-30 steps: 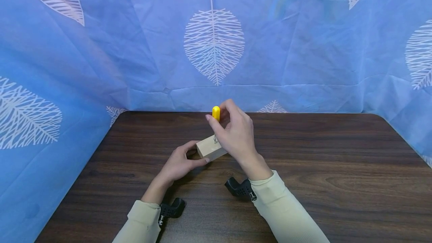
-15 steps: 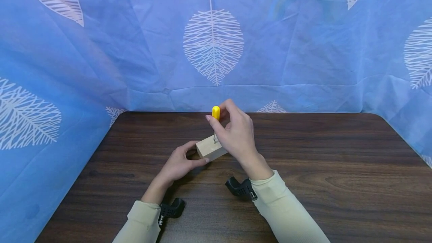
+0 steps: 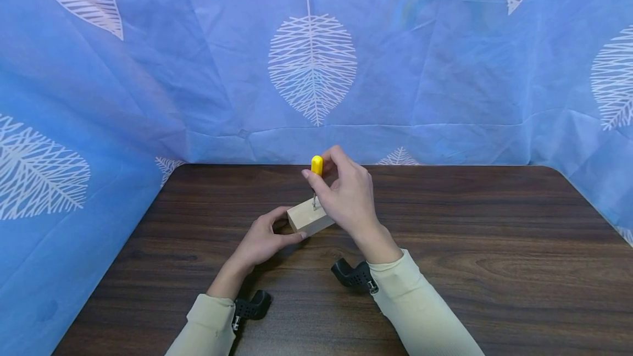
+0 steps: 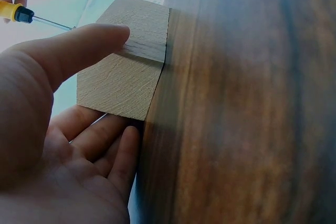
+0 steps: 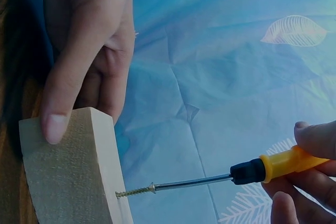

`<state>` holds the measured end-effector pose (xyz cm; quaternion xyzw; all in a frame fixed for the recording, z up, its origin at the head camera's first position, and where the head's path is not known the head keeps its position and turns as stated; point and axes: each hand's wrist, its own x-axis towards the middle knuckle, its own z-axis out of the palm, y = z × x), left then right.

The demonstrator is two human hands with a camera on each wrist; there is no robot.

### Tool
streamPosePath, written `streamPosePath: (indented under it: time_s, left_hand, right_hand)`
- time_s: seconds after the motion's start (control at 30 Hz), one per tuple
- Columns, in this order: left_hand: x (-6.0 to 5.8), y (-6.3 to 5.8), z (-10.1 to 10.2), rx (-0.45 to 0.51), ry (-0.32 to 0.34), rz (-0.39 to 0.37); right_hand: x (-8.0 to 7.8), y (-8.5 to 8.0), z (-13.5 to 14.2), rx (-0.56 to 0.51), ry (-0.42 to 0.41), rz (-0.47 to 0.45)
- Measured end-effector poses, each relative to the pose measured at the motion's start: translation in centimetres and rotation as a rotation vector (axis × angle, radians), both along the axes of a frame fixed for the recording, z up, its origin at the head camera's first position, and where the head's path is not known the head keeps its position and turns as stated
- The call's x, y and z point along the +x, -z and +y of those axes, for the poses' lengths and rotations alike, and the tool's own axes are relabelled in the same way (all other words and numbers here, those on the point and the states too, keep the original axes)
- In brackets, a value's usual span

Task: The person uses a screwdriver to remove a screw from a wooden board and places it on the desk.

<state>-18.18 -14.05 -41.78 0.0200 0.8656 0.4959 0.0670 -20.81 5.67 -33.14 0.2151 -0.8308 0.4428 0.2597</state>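
Barely any change in a second: right hand [image 3: 348,196] grips screwdriver [image 3: 317,166] upright mid-frame, tip at screw [image 5: 135,192]; left hand [image 3: 262,238] holds wood block [image 3: 303,215] on surface [image 3: 455,224]. Screw stands proud, no visible progress.

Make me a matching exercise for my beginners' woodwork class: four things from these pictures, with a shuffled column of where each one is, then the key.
Things
1. yellow-and-black screwdriver with a metal shaft
2. pale rectangular wooden block
3. thin threaded metal screw
4. dark brown wood-grain table

Places
A. in the grip of the left hand
B. beneath the block
C. in the grip of the right hand
D. between the screwdriver's tip and the block

Pairs: 1-C, 2-A, 3-D, 4-B
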Motion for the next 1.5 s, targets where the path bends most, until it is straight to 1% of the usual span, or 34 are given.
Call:
streamPosePath:
  time_s: [0.2,0.4,0.73,1.0,1.27,1.5]
  left_hand:
    - [0.01,0.05,-0.07,-0.005,0.002,-0.003]
    - [-0.04,-0.02,-0.07,-0.001,0.001,-0.008]
    - [-0.10,-0.14,0.04,-0.006,-0.006,-0.008]
    - [-0.07,0.00,-0.10,-0.008,0.001,0.002]
    - [0.03,0.08,-0.10,0.006,0.000,-0.004]
    - [0.11,0.07,-0.15,0.015,0.008,-0.006]
  right_hand:
    - [0.15,-0.17,0.13,-0.009,-0.019,-0.030]
    - [0.18,-0.21,0.17,-0.010,-0.018,-0.054]
    - [0.10,-0.15,0.28,-0.029,-0.036,-0.066]
    - [0.23,-0.28,0.24,-0.019,-0.047,-0.087]
    - [0.36,-0.50,0.35,-0.006,-0.067,-0.128]
    - [0.52,-0.79,0.58,0.010,-0.090,-0.140]
